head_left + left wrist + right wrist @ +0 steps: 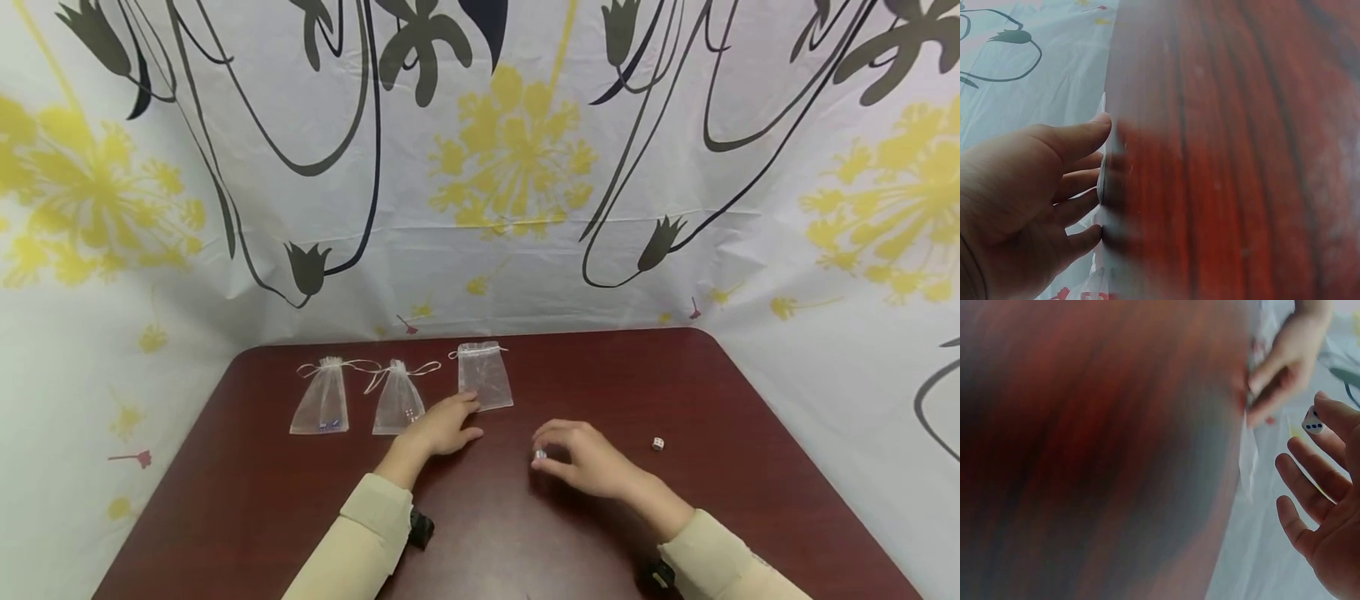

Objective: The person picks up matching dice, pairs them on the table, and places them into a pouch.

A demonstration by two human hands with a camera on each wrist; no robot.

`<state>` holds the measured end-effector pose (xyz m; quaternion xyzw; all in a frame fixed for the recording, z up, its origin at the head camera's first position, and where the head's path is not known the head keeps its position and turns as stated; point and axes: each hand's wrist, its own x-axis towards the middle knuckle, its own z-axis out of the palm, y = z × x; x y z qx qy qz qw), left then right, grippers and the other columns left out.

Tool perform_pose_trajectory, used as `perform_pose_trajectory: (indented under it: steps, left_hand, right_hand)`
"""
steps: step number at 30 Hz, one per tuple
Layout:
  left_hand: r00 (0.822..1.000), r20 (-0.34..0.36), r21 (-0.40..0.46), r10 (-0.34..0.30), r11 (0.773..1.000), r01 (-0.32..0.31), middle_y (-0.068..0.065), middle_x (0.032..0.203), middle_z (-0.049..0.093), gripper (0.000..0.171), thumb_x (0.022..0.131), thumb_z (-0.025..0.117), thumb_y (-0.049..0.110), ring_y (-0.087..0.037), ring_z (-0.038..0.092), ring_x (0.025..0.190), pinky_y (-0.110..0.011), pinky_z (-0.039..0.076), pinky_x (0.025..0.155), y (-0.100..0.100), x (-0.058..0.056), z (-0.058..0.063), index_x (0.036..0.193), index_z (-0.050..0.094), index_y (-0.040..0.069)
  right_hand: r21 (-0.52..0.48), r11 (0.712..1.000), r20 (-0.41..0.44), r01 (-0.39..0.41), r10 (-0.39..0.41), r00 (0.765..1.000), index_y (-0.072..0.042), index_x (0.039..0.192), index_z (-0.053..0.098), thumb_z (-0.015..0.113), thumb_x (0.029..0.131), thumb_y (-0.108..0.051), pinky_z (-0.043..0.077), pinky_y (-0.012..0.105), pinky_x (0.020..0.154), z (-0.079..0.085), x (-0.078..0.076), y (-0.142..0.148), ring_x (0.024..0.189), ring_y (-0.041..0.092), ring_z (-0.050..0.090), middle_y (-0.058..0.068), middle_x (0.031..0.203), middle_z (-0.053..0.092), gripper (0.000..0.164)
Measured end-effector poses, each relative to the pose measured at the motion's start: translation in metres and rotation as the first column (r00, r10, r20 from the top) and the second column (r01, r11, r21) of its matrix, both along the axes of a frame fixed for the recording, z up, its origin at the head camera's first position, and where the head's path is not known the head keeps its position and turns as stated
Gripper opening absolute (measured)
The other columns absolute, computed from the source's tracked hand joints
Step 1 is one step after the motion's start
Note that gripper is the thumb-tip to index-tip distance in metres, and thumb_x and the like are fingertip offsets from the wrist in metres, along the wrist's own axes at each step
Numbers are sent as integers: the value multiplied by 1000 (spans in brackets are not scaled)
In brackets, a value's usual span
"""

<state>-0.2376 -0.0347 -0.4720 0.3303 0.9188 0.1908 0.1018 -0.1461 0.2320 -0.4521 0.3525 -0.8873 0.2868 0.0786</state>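
Observation:
My right hand pinches a small white die between thumb and index finger. Dark blue pips show on the die in the right wrist view, and the other fingers are spread apart. My left hand reaches over the table, its fingertips on the lower left corner of a flat sheer drawstring bag. In the left wrist view its fingers are loosely extended, with the thumb apart from them. Another white die lies on the table to the right of my right hand.
Two more sheer bags stand to the left with their strings tied: the far left bag holds blue dice, and the middle bag has white dice with red pips. Behind the dark red table hangs a flower-patterned curtain.

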Motion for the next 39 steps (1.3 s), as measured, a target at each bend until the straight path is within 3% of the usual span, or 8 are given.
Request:
perform_pose_trajectory:
  steps: [9,17,24,31,35,39]
  left_hand:
    - [1000,16,15,8,1000,-8,-16,158,39,51,102,62,29,-35,36,146,-47,31,118,-1,1,1,143,54,-1]
    - [1000,4,21,6,1000,-6,-16,158,39,51,102,63,29,-34,36,146,-46,31,118,-2,1,-2,143,55,-1]
    - [1000,17,32,10,999,-11,-15,158,39,51,102,63,29,-33,36,146,-46,32,118,-3,-1,-2,143,55,0]
    - [1000,19,44,2,999,-3,-16,158,40,51,102,63,28,-35,36,146,-48,32,118,-3,0,-2,143,55,-1]
    - [1000,29,47,-4,999,2,-17,158,39,51,102,63,28,-35,35,146,-48,31,118,-3,1,-1,143,54,-2]
    - [1000,31,48,1,999,-3,-17,158,39,52,101,64,27,-36,35,146,-47,30,119,-4,-1,-1,142,54,-3]
  right_hand:
    - [125,988,-53,-93,100,994,-17,90,72,81,88,-24,55,34,82,-9,1,-43,97,6,66,-6,101,70,12]
    - [302,951,-109,-70,107,988,-21,93,75,80,87,-36,49,33,81,-12,3,-63,97,7,62,-9,101,67,17]
    - [390,919,-89,-61,104,991,-23,94,74,79,88,-39,46,31,80,-17,5,-67,95,7,60,-11,103,66,18]
    - [311,950,-107,-21,56,993,-21,96,74,79,87,-42,48,35,82,-12,8,-56,99,10,63,-7,105,68,24]
    - [230,971,-108,68,-44,993,-17,102,74,80,87,-37,50,41,84,-6,5,-36,104,14,65,-4,109,69,25]
    - [163,972,-120,168,-150,981,-12,109,73,81,87,-30,52,47,85,-1,2,-12,105,17,65,-2,110,69,29]
